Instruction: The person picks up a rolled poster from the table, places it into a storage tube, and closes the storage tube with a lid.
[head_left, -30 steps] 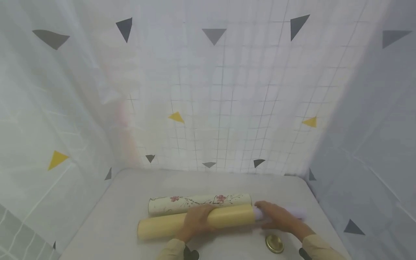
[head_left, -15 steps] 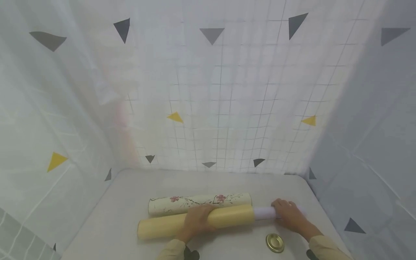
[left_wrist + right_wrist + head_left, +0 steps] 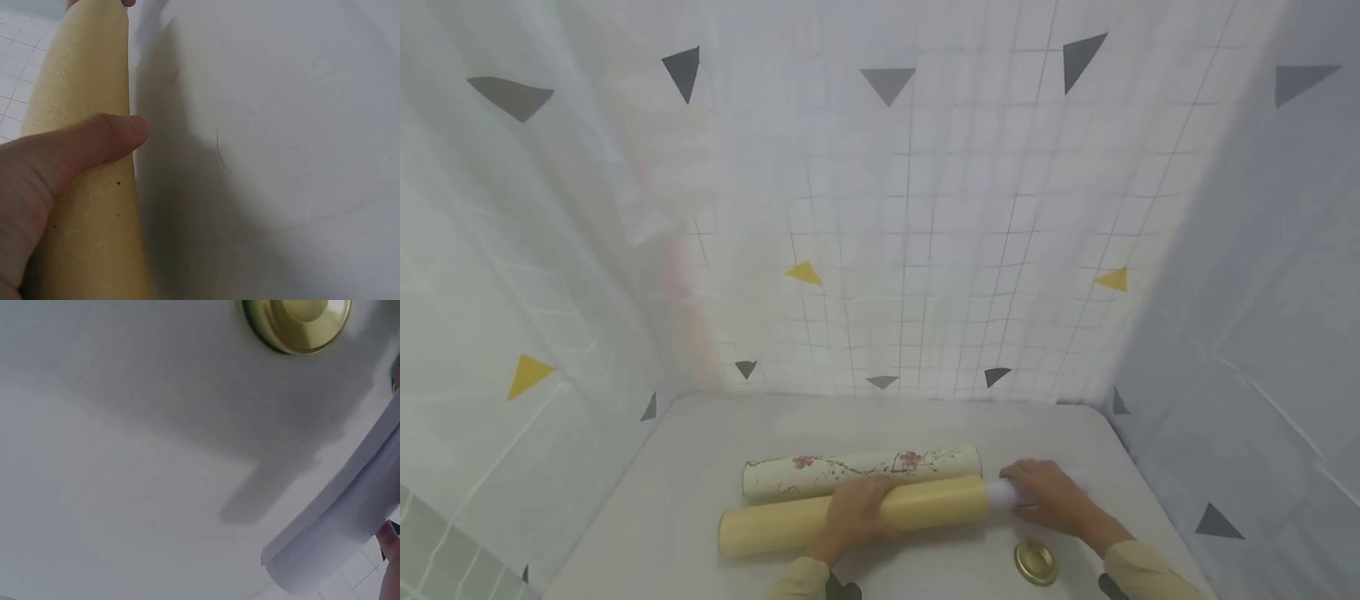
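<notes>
A yellow cardboard tube (image 3: pixel 940 502) lies slantwise across the front of the table. My left hand (image 3: pixel 855 515) grips it around its middle; in the left wrist view the thumb (image 3: pixel 106 137) lies across the tube. A rolled sheet of white paper (image 3: pixel 1000 494) sticks out of the tube's right end. My right hand (image 3: pixel 1051 496) holds this roll a short way from the tube's mouth. The roll's free end shows at the lower right of the right wrist view, with a loose paper edge running along it. A round gold lid (image 3: pixel 1036 562) lies on the table below the right hand.
Just behind the yellow tube lies a cream tube with a plum-blossom print (image 3: pixel 861 471). The white tabletop (image 3: pixel 850 421) meets hanging pale curtains with dark and yellow triangles (image 3: pixel 880 208) at the back and both sides.
My right hand first slid right along the paper roll, then came back left with it, so the roll's far end sits closer to the tube. My left hand and the yellow tube stayed put.
</notes>
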A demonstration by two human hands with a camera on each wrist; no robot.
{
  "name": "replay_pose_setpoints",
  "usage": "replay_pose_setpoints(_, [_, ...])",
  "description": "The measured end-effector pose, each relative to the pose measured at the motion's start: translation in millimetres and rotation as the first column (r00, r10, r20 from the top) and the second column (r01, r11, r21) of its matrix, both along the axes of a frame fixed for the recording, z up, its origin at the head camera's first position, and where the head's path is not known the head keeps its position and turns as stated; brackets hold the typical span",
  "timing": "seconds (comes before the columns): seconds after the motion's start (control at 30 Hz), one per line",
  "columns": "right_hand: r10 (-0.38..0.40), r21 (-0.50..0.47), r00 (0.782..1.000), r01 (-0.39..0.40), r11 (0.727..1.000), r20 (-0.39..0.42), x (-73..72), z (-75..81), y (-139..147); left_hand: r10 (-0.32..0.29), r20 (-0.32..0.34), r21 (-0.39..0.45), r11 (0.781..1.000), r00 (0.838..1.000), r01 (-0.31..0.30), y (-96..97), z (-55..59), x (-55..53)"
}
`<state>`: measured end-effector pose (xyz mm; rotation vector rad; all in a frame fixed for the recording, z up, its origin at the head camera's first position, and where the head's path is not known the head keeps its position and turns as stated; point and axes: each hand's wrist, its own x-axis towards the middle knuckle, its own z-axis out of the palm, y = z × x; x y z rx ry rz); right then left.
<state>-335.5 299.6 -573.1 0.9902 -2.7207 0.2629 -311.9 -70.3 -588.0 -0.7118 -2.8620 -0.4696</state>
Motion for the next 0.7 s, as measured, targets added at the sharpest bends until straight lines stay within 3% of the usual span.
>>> replay_pose_setpoints(0.17, [0.045, -0.027, 0.998, -0.044, 0.999, 0.039, 0.3, 7.0, -10.6, 0.017, -0.009, 0.001, 1.000, 1.000, -0.017, 1.0, 1.7, 1.1])
replay_pose_setpoints(0.47, [0.041, -0.019, 0.974, -0.038, 0.999, 0.222, -0.8, 17.8, -28.1, 0.032, 0.006, 0.018, 0.999, 0.999, -0.032, 1.6, 2.3, 0.0])
replay_pose_setpoints(0.7, [0.064, -0.023, 0.984, -0.061, 0.998, 0.167, -2.1, 9.5, -20.9, 0.020, -0.014, 0.018, 1.000, 1.000, -0.020, 0.9, 2.4, 1.8])
